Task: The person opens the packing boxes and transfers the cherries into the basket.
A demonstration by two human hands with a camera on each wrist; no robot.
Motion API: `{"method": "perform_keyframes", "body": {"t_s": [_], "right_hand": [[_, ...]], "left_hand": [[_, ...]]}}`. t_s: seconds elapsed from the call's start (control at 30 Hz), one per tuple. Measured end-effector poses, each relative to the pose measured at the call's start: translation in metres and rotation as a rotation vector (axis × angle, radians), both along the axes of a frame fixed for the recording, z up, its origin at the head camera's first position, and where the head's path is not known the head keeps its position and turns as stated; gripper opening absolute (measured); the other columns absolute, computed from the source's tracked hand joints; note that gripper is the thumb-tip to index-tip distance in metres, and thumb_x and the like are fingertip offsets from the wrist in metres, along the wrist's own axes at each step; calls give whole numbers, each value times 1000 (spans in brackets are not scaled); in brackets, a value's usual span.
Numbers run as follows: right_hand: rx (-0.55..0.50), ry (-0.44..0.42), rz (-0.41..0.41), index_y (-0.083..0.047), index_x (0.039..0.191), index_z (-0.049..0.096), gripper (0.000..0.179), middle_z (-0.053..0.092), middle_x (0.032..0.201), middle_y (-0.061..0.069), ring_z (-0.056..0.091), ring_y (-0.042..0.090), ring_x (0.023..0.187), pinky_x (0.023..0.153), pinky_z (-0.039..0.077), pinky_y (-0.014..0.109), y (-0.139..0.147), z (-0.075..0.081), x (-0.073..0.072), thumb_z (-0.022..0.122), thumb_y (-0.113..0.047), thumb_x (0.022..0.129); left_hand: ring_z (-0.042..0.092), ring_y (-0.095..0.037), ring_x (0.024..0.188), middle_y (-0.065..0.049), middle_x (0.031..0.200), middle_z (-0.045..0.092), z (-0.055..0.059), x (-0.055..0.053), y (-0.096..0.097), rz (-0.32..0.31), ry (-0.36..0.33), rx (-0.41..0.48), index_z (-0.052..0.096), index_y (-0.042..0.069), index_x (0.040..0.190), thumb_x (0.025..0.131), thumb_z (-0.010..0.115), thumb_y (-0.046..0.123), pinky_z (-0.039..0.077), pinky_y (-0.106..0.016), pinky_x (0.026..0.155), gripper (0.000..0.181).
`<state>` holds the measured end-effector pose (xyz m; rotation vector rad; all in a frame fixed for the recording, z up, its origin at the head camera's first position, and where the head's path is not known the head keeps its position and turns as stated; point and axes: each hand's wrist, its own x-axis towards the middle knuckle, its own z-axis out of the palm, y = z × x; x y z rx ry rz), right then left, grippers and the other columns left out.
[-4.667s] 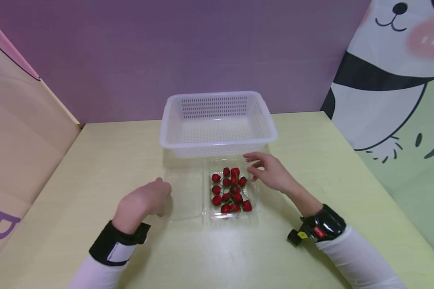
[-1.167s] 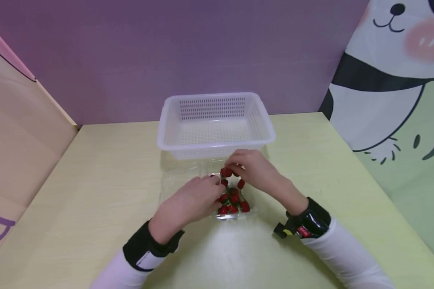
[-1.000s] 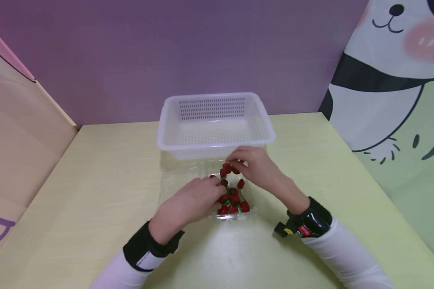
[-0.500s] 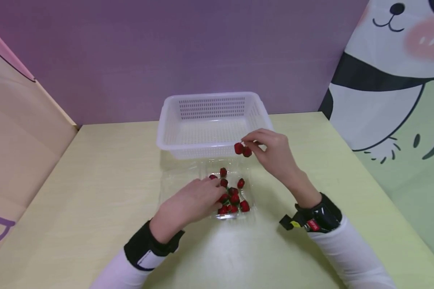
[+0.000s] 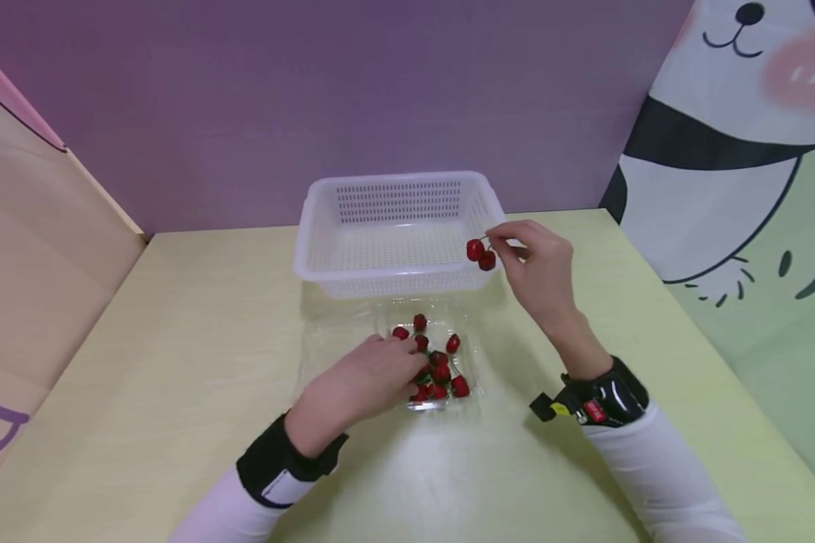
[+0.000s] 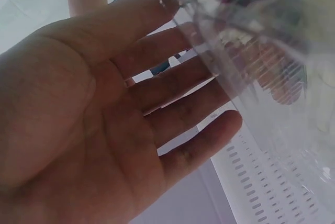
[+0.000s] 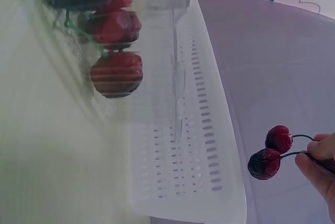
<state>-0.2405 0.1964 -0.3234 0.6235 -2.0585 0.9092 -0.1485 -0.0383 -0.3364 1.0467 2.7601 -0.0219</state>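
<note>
My right hand [image 5: 539,264] pinches the thin green stems of two red cherries [image 5: 481,255] between thumb and fingertips. The pair hangs over the right front rim of a white perforated basket [image 5: 407,270]. In the right wrist view these cherries [image 7: 265,163] dangle off the fingertips. My left hand [image 5: 367,377] reaches across the left edge of a clear plastic box [image 5: 474,369] holding several more cherries [image 5: 440,373]. The left wrist view shows this hand [image 6: 125,109] with its fingers nearly straight, their tips seen through the clear wall.
A flat clear lid [image 5: 322,332] lies left of the box, partly covered by my left forearm and hand. The basket stands behind the box near the table's [image 5: 210,302] back edge. A purple wall [image 5: 244,113] rises behind, with printed panels at both sides.
My left hand moved from the lid onto the box and then stayed there. My right hand picked two cherries out of the box by their stems and moved up and right to the basket's rim.
</note>
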Motion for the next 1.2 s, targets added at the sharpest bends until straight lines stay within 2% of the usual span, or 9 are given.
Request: {"method": "perform_keyframes", "body": {"t_s": [0.17,0.33,0.53,0.63,0.77,0.93,1.2], "right_hand": [[-37,-28,-50,1,93,75,9,70,93,6,68,22,86,73,53,21,5,0,-4,70,6,87],[-66,-47,-59,1,94,75,8,69,94,5,68,23,88,74,52,21,8,-1,-9,69,4,88],[-80,-5,-72,2,92,74,7,70,93,7,69,24,86,74,53,22,12,-7,-18,69,5,89],[-108,-5,-77,1,92,75,9,70,93,7,68,23,86,74,52,19,14,-12,-22,68,6,88],[-145,-20,-80,1,92,76,11,70,95,5,68,22,88,74,53,23,15,-17,-25,68,7,87],[-142,-20,-79,1,92,76,9,70,95,5,69,23,87,72,54,29,15,-20,-27,71,6,86],[-140,-22,-33,2,91,76,12,70,94,6,69,24,87,72,53,21,12,-29,-30,71,10,84]], "left_hand": [[57,-12,87,7,95,56,-2,0,4,-17,27,-27,67,19,101,94,69,33,44,-29,81,16],[56,-11,87,6,96,57,-4,-1,6,-97,65,17,69,16,106,93,70,28,45,-23,76,17],[54,-8,89,5,97,58,-6,-1,8,-176,8,96,70,14,108,92,70,14,43,-14,74,15],[53,-7,87,6,95,57,-7,-1,10,-185,-30,101,70,14,104,91,71,11,42,-12,73,13],[51,-6,80,7,90,55,-8,-1,12,-177,-60,92,69,15,98,91,71,10,41,-13,68,9],[50,-5,78,8,89,54,-9,0,13,-174,-57,66,68,16,97,91,71,9,40,-13,65,10],[50,-4,75,8,90,55,-10,-1,11,-174,-34,43,69,16,95,90,72,10,40,-11,64,8]]}}
